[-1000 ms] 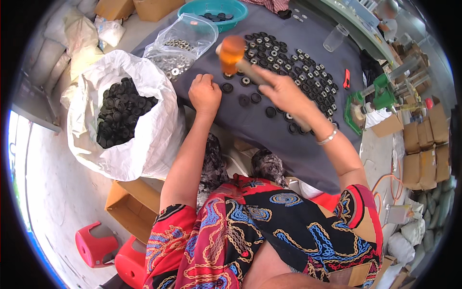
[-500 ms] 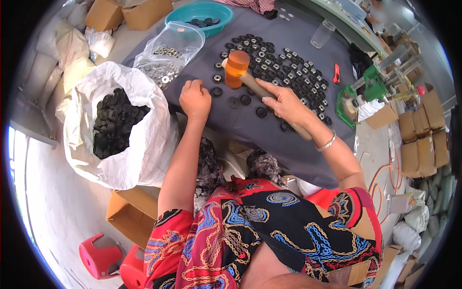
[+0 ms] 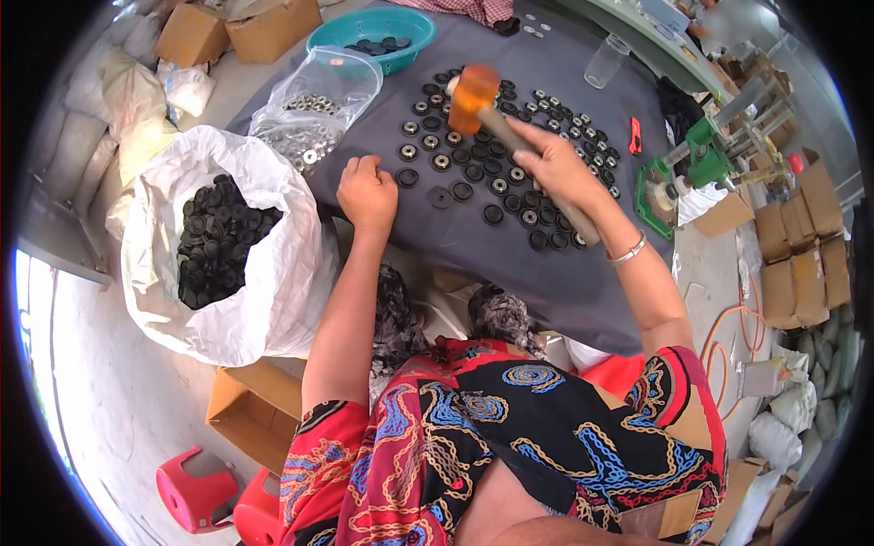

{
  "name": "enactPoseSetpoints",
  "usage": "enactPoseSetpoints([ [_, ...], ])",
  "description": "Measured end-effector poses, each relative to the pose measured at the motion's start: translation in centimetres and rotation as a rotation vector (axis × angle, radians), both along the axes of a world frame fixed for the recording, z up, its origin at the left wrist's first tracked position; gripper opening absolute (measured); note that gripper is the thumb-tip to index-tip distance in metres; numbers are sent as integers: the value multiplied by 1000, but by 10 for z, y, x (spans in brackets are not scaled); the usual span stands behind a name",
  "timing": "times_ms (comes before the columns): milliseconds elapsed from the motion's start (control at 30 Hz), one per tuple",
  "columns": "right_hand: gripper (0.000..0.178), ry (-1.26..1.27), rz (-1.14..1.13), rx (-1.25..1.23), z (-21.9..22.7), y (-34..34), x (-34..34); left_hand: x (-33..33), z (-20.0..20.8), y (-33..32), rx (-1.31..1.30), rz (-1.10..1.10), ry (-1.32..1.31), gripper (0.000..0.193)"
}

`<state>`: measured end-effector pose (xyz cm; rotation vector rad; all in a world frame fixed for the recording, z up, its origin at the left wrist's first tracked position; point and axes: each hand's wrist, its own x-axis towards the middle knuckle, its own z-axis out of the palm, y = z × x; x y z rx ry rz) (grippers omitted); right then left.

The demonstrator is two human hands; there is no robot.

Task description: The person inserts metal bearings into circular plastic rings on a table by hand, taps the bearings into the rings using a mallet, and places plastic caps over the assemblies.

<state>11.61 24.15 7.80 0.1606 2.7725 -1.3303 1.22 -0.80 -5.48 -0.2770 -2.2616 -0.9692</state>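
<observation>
My right hand (image 3: 557, 164) is closed round the wooden handle of a mallet (image 3: 473, 98) with an orange, see-through head. The head hangs over many round black discs (image 3: 473, 173) spread on the dark grey cloth; several have shiny metal rings (image 3: 442, 162) set in their middles. It hides some discs behind it, and the handle crosses others. My left hand (image 3: 367, 196) rests as a loose fist near the table's front edge, left of the discs. Whatever its curled fingers hold, if anything, is hidden.
Left of the table stands a white sack (image 3: 291, 246) of black discs. Clear bags (image 3: 314, 100) of metal rings and a teal basin (image 3: 423, 55) lie at the far left. A red cutter (image 3: 635, 136), a clear cup (image 3: 606, 62) and a green hand press (image 3: 706, 155) are at the right.
The mallet has lifted and shifted to the right and away from me with my right hand, uncovering more discs. My left hand has hardly moved.
</observation>
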Motion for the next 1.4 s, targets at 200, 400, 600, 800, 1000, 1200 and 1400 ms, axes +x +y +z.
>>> enactPoseSetpoints([
  [200, 53, 307, 17, 67, 1, 3, -30, 0, 5, 0, -14, 13, 29, 12],
  [400, 55, 146, 12, 91, -17, 8, -35, -1, 1, 0, -23, 12, 22, 12],
  [600, 54, 162, -117, 110, 22, 30, -4, -2, 3, -1, -2, -4, 52, 12],
  [800, 54, -47, -145, 121, -8, 36, 0, -4, 1, -1, -29, 13, 70, 12],
  [1000, 55, 179, -216, 118, 11, 46, -7, -2, 5, 1, -18, 1, 47, 12],
  [1200, 55, 139, -195, 35, -20, 60, -14, 2, 2, -2, -26, 0, 52, 13],
  [1400, 56, 407, -394, -76, 7, 115, -3, 2, 8, 2, -34, -20, 37, 13],
])
